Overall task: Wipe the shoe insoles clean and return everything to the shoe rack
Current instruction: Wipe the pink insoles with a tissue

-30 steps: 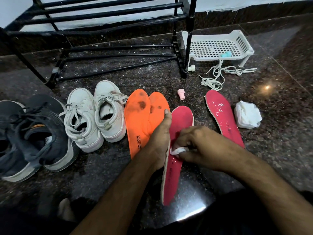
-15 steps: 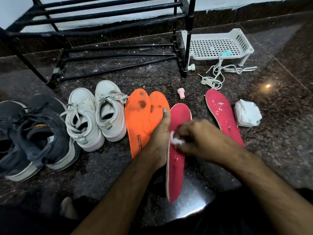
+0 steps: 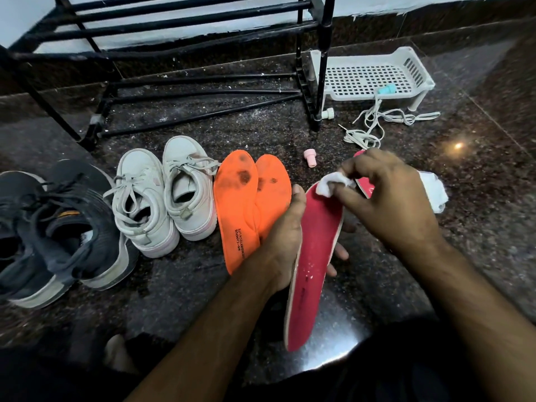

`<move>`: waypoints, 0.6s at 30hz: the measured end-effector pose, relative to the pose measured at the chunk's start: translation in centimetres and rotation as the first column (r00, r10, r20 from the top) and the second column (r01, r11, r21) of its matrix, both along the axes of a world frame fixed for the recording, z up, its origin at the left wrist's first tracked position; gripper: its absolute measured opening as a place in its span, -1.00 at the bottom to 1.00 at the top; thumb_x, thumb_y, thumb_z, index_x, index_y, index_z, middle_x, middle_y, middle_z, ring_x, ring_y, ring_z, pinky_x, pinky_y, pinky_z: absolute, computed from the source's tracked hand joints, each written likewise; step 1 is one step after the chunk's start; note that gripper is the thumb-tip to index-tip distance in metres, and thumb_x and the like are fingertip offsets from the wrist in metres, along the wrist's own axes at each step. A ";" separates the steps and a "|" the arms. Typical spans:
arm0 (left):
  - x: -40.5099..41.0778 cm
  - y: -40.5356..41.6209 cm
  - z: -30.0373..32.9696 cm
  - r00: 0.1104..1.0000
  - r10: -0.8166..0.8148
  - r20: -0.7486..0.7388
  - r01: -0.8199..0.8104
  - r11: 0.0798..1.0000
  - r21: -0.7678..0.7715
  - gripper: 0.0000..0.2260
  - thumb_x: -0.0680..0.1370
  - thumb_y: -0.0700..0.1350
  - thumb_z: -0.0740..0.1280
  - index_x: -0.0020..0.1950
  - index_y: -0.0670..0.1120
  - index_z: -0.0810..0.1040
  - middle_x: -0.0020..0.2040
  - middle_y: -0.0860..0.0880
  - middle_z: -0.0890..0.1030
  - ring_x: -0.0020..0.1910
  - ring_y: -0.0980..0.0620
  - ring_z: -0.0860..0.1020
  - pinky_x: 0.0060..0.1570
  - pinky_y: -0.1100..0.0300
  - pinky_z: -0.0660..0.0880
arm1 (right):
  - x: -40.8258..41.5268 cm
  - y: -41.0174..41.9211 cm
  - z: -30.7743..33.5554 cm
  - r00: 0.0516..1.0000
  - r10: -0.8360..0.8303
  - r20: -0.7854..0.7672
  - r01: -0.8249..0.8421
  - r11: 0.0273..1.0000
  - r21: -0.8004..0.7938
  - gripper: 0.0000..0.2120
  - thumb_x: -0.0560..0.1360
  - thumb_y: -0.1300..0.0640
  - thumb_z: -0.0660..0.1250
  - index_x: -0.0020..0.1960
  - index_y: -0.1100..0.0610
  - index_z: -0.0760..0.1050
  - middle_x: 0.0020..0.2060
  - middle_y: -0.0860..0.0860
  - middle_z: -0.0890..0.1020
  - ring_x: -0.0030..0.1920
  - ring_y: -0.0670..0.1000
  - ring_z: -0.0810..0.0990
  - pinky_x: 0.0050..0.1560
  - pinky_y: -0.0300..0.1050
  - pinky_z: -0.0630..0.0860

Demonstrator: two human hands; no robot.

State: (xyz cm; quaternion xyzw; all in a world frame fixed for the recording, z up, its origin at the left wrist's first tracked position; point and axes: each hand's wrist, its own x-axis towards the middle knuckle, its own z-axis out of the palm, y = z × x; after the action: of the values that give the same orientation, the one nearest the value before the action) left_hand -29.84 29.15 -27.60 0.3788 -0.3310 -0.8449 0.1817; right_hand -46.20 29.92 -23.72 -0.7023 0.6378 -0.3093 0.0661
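My left hand (image 3: 285, 236) grips a pink-red insole (image 3: 311, 265) from underneath, thumb at its left edge, fingertips showing at its right edge. My right hand (image 3: 385, 198) pinches a small white tissue wad (image 3: 330, 181) at the insole's toe end. A second pink-red insole (image 3: 364, 184) lies mostly hidden behind my right hand. Two orange insoles (image 3: 240, 207) with dark stains lie on the floor to the left. The black metal shoe rack (image 3: 174, 33) stands at the back.
White sneakers (image 3: 162, 195) and dark grey sneakers (image 3: 52, 227) stand left on the granite floor. A white plastic basket (image 3: 374, 74), loose white laces (image 3: 374, 123), a small pink cap (image 3: 309, 154) and a white tissue pile (image 3: 433, 192) lie to the right.
My right hand has slid the tissue from the middle of the insole up to its toe end. The insole has tilted more upright in my left hand.
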 end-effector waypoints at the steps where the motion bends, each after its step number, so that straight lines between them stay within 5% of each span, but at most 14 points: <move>1: 0.0 -0.2 -0.2 1.000 0.028 -0.006 -0.028 1.000 0.012 -0.20 0.55 0.42 -0.24 0.18 -0.15 0.53 -0.32 -0.08 0.65 -0.52 -0.01 0.57 -0.57 0.17 0.49 | 0.5 0.4 0.1 0.998 0.059 0.027 -0.060 0.998 0.020 -0.86 0.43 0.08 0.49 -0.08 0.02 0.54 -0.18 -0.08 0.56 -0.09 0.00 0.53 -0.09 -0.04 0.46; 7: 0.0 -0.4 -0.6 0.994 0.112 -0.019 -0.110 0.990 0.094 -0.26 0.52 0.48 -0.14 -0.04 -0.07 0.57 -0.35 -0.10 0.63 -0.48 -0.08 0.60 -0.48 0.06 0.57 | 3.7 1.2 -1.4 0.973 0.222 -0.065 -0.201 0.950 0.240 -0.86 0.45 0.04 0.35 -0.01 0.00 0.61 -0.18 -0.08 0.60 -0.11 -0.01 0.59 -0.11 -0.04 0.51; 10: 0.1 -0.6 -1.1 0.988 0.152 0.016 -0.153 0.981 0.115 -0.24 0.54 0.46 -0.13 -0.12 -0.10 0.61 -0.35 -0.09 0.66 -0.48 -0.04 0.61 -0.48 0.13 0.56 | 2.4 1.4 -0.3 0.915 0.395 0.083 -0.379 0.771 0.512 -0.89 0.46 0.08 0.46 -0.04 -0.08 0.68 -0.27 -0.12 0.69 -0.25 -0.16 0.63 -0.17 -0.20 0.53; 12: -0.1 -1.0 -1.4 0.985 0.170 0.028 -0.172 0.977 0.124 -0.22 0.53 0.47 -0.16 -0.06 -0.09 0.62 -0.29 -0.09 0.68 -0.42 -0.04 0.64 -0.44 0.08 0.58 | 1.5 2.1 0.0 0.943 0.296 0.151 -0.332 0.822 0.463 -0.87 0.44 0.07 0.51 -0.04 -0.12 0.68 -0.26 -0.18 0.69 -0.27 -0.20 0.62 -0.17 -0.13 0.57; 14: -0.1 -1.4 -1.9 0.989 0.145 0.033 -0.148 0.984 0.098 -0.19 0.51 0.48 -0.23 0.06 -0.07 0.61 -0.23 -0.08 0.70 -0.36 -0.03 0.66 -0.44 0.04 0.59 | 1.1 2.1 0.0 0.993 0.090 0.072 -0.107 0.956 0.273 -0.89 0.42 0.04 0.51 -0.07 -0.10 0.66 -0.27 -0.17 0.66 -0.29 -0.20 0.58 -0.23 -0.09 0.54; 18: -0.6 -1.0 -1.9 0.992 0.112 0.064 -0.114 0.993 0.040 -0.22 0.51 0.47 -0.24 0.14 -0.02 0.56 -0.23 -0.06 0.69 -0.35 -0.01 0.66 -0.45 0.02 0.59 | 2.2 0.6 -1.2 0.996 -0.070 -0.048 0.076 0.988 0.135 -0.87 0.41 -0.03 0.46 -0.11 -0.01 0.58 -0.24 -0.09 0.61 -0.19 -0.01 0.57 -0.19 -0.01 0.52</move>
State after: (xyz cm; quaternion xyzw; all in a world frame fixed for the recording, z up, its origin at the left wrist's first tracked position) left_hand -30.46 28.13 -29.47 0.4269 -0.2959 -0.8281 0.2106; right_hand -44.00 30.52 -24.91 -0.6788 0.6840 -0.2518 0.0892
